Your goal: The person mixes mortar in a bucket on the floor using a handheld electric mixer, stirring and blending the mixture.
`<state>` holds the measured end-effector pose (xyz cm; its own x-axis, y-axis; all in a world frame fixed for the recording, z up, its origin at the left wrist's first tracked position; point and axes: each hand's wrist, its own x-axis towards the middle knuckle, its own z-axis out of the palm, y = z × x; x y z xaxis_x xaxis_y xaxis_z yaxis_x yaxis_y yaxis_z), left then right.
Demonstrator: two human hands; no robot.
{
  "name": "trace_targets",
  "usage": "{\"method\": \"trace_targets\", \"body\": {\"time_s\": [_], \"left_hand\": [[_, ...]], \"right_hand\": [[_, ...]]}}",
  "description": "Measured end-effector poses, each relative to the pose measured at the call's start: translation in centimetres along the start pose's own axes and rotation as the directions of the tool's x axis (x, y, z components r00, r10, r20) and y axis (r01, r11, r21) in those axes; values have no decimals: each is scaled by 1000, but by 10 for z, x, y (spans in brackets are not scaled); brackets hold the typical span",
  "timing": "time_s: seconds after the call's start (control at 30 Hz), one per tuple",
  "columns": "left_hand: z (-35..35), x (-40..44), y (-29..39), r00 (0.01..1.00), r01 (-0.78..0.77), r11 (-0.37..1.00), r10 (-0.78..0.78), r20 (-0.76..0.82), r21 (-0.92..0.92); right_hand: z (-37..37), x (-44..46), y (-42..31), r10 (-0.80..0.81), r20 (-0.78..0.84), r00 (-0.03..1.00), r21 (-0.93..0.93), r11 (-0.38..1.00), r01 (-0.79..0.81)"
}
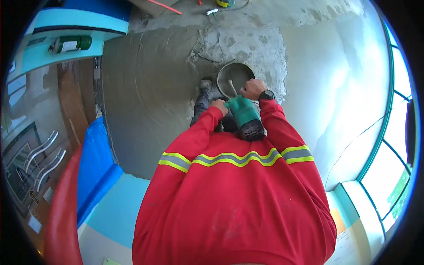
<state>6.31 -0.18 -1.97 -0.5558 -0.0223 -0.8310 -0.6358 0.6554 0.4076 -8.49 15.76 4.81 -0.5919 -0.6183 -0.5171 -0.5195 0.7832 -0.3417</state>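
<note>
A green hand-held power mixer [243, 110] with a black motor end is held close in front of my red sleeves. My left hand [218, 106] is wrapped round its left side. On the other side, my right hand [252, 89], with a dark watch at the wrist, is closed on its grip. The mixer's pale shaft [232, 86] tilts down into a round bucket [219, 79]. Grey wet mix [240, 74] lies in the bucket; the shaft's lower end is hidden in it. My fingers are only partly visible.
Smooth wet-looking screed [150, 88] covers the floor to the left, with rough concrete [251, 44] beyond the bucket. A cord with a white connector [212, 12] trails from the far side. Blue sheeting [95, 154] hangs at left; windows [393, 145] line the right.
</note>
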Motion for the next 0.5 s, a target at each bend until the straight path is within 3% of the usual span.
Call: {"method": "trace_targets", "body": {"time_s": [0.13, 0.23, 0.43, 0.5], "left_hand": [[4, -4, -1, 1000, 20, 994, -19, 14, -109], [1, -5, 0, 1000, 1, 999, -1, -2, -43], [-10, -28, 16, 998, 40, 987, -45, -32, -154], [2, -18, 9, 995, 63, 975, -79, -68, -212]], "right_hand": [[-2, 7, -4, -29, 20, 999, -65, 997, 31], [-5, 13, -6, -74, 39, 997, -87, 993, 77], [-14, 25, -12, -126, 94, 988, -120, 983, 137], [-17, 26, -15, -150, 47, 988, -146, 977, 155]]}}
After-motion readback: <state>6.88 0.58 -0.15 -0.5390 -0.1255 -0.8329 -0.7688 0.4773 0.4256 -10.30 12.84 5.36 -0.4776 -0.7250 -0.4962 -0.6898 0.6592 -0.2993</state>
